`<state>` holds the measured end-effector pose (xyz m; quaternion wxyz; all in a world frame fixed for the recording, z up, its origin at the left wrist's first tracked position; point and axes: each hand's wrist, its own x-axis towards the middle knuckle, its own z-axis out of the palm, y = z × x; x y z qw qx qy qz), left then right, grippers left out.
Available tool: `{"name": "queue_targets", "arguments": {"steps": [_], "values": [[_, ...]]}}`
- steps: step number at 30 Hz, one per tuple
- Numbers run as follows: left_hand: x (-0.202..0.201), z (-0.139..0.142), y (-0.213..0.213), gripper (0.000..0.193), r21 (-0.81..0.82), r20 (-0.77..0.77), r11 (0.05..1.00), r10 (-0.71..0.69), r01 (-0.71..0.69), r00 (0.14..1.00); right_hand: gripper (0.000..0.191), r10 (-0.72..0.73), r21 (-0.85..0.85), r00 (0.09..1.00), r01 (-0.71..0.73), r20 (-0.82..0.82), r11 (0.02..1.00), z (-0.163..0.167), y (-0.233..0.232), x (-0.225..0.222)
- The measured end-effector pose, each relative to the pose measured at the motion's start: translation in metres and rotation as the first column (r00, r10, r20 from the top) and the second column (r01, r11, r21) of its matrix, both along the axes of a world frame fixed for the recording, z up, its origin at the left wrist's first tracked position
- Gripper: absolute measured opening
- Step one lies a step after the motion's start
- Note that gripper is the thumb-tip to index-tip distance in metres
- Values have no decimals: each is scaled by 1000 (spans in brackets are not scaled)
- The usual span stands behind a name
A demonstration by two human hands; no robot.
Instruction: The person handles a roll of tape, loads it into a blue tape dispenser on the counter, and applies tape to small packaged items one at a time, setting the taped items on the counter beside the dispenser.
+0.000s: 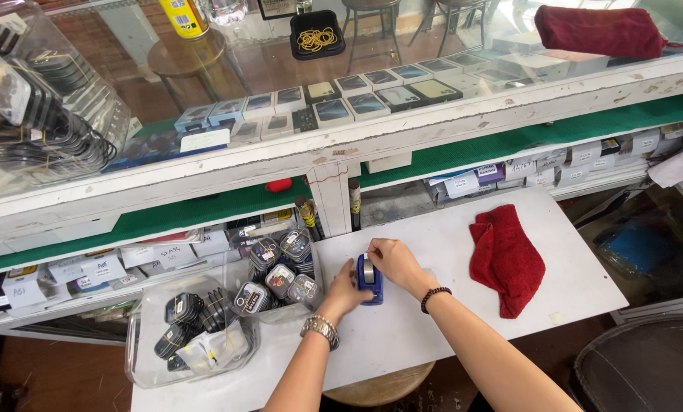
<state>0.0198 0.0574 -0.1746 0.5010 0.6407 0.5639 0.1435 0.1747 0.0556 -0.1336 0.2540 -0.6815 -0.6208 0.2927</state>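
— Both forearms come up from the near edge of the white table (463,229), the left one with a metal watch on the wrist, the right one with a dark bead bracelet. What are they on?

— A small blue device (370,281), like a phone in a blue case, lying near the middle of the table, a little to the left. A pale strip or tab sits across its upper part.

— How are the hands set?

— The left hand (346,290) lies against the device's left edge, fingers curled in narrow, steadying it. The right hand (391,262) arches over the far end, thumb and forefinger pinched at that pale strip. Whether the pinch has closed on the strip I cannot tell; it is too small.

— How would it handle?

— I'd judge it light and rigid, a flat slab with a smooth, probably slippery face, and likely fragile if that face is glass. The long side edges look the safest hold, as the left hand has them, with the face left alone.

— And around it?

— A red cloth (506,259) lies crumpled to the right, well apart from the hands. To the left, at the table's edge, a clear plastic tub (139,358) holds small dark packaged items, with more round packets (280,267) stacked just beyond it. Farther off, a glass counter (402,130) shows rows of small boxes (334,107).
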Motion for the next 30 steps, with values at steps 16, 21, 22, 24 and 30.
{"name": "queue_targets", "arguments": {"steps": [16, 21, 22, 24, 30], "values": [[-2, 4, -27, 110, 337, -15, 938, -76, 76, 997, 8, -136, 326, 991, 123, 18, 937, -34, -94, -32], [5, 4, -28, 109, 283, -40, 959, 2, 10, 999, 9, -197, 227, 979, 205, -59, 952, -36, -114, -35], [6, 4, -29, 110, 294, -25, 956, 13, -5, 1000, 10, -205, 213, 976, 217, -77, 953, -37, -118, -36], [9, 5, -29, 111, 317, 7, 948, 33, -34, 999, 10, -224, 189, 968, 242, -111, 952, -39, -121, -35], [4, 14, -24, 115, 184, -166, 975, -95, 126, 982, 27, -145, 182, 967, 185, -211, 966, -41, -120, -24]]}}
